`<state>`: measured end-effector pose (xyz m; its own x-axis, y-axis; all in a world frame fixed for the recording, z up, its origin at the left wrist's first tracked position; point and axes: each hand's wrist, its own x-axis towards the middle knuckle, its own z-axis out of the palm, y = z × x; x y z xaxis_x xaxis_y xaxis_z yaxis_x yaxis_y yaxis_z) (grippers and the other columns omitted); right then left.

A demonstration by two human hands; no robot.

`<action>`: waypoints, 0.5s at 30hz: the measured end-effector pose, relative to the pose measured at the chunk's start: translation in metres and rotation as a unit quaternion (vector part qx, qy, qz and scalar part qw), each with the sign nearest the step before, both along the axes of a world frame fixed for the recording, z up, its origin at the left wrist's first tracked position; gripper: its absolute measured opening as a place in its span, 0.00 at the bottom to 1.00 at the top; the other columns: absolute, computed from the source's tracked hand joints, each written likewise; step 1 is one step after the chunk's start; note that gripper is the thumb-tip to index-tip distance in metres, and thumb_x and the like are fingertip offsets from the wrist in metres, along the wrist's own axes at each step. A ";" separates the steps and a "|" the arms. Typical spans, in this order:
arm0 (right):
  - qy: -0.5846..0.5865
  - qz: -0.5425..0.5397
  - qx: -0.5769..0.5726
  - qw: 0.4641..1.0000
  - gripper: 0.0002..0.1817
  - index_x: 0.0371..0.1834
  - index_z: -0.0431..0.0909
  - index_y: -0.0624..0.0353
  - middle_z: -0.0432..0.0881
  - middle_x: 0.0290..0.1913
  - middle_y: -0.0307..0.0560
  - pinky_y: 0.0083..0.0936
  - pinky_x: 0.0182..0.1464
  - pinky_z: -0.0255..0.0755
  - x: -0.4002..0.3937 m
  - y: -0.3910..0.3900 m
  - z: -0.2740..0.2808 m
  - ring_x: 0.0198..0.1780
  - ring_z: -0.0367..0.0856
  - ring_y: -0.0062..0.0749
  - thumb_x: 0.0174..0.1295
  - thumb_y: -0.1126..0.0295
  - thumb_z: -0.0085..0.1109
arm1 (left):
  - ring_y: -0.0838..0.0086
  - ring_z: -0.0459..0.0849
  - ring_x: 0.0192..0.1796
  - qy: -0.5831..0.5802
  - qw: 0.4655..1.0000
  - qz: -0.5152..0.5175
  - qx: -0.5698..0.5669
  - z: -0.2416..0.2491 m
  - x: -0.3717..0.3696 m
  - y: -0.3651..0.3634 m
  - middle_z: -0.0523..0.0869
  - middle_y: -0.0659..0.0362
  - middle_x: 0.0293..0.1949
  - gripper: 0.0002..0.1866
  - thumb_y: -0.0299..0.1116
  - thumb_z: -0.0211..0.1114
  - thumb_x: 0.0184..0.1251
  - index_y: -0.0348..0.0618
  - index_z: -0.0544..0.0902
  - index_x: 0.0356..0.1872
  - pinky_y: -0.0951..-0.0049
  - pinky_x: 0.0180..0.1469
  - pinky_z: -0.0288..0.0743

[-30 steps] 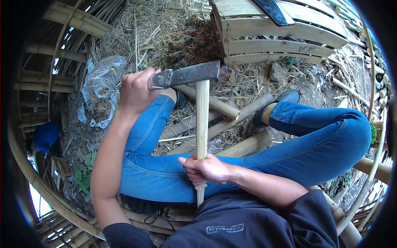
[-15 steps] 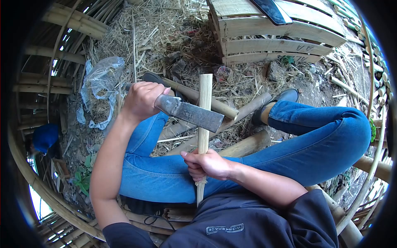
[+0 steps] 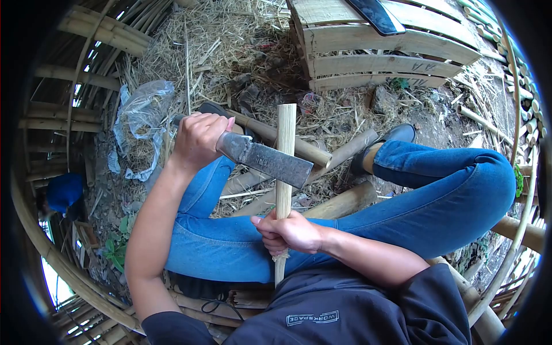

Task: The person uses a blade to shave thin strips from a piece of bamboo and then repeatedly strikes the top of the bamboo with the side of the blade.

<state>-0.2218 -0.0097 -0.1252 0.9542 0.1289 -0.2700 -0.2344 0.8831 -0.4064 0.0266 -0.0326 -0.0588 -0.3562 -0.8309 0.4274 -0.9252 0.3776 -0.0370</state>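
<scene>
Clenches the left hand (image 3: 198, 141) around the handle of a metal blade (image 3: 279, 167), slanting across the front of a pale wooden stick (image 3: 286, 129), and closes the right hand (image 3: 290, 231) around the stick's lower part, above the lap. Shows "WORKSPACE" upside down on a dark shirt (image 3: 356, 305), stamped characters too small to read on the blade, and only partly legible lettering on the wooden crate (image 3: 379, 62).
</scene>
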 end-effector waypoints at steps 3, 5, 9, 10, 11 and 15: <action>-0.011 0.008 0.001 1.000 0.29 0.15 0.54 0.50 0.51 0.15 0.31 0.25 0.22 0.49 0.001 0.001 -0.002 0.17 0.49 0.21 0.78 0.55 0.45 | 0.57 0.76 0.18 -0.002 1.000 0.002 -0.004 0.000 0.002 0.001 0.73 0.52 0.15 0.16 0.22 0.67 0.59 0.41 0.70 0.17 0.61 0.23 0.67; -0.006 0.011 0.000 1.000 0.29 0.16 0.54 0.50 0.51 0.15 0.31 0.25 0.22 0.50 0.001 0.002 -0.003 0.17 0.49 0.21 0.78 0.54 0.44 | 0.57 0.77 0.18 0.019 0.999 0.028 -0.005 -0.001 0.002 0.000 0.74 0.52 0.16 0.15 0.23 0.67 0.60 0.41 0.71 0.17 0.61 0.23 0.68; -0.023 0.027 0.003 0.999 0.27 0.17 0.56 0.50 0.56 0.16 0.31 0.25 0.21 0.50 0.003 0.013 -0.002 0.18 0.52 0.20 0.77 0.54 0.48 | 0.57 0.79 0.20 0.041 0.994 0.094 -0.028 0.006 0.011 -0.005 0.75 0.51 0.17 0.15 0.25 0.67 0.64 0.39 0.72 0.19 0.61 0.24 0.69; -0.018 0.030 0.006 0.999 0.27 0.17 0.56 0.50 0.57 0.16 0.32 0.25 0.22 0.51 0.004 0.011 -0.003 0.18 0.53 0.20 0.77 0.54 0.48 | 0.57 0.79 0.20 0.028 0.994 0.103 -0.039 0.011 0.015 -0.005 0.75 0.51 0.17 0.15 0.26 0.67 0.64 0.39 0.72 0.19 0.62 0.24 0.69; -0.013 0.031 0.009 0.999 0.27 0.17 0.56 0.50 0.57 0.16 0.32 0.25 0.22 0.52 0.004 0.009 -0.005 0.18 0.53 0.21 0.76 0.53 0.48 | 0.57 0.79 0.20 0.024 0.993 0.111 -0.042 0.014 0.016 -0.003 0.76 0.51 0.18 0.15 0.26 0.67 0.64 0.39 0.72 0.20 0.61 0.24 0.68; -0.003 0.016 0.007 1.000 0.27 0.18 0.57 0.50 0.56 0.16 0.32 0.25 0.21 0.53 0.005 0.008 -0.009 0.18 0.54 0.21 0.76 0.52 0.48 | 0.56 0.78 0.19 0.048 0.992 0.113 -0.033 0.013 0.015 -0.003 0.75 0.52 0.17 0.15 0.26 0.67 0.63 0.39 0.72 0.19 0.60 0.24 0.67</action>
<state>-0.2170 -0.0018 -0.1340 0.9510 0.1641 -0.2620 -0.2609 0.8805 -0.3957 0.0415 -0.0360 -0.0455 -0.1193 -0.8540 0.5064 -0.9863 0.1604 0.0381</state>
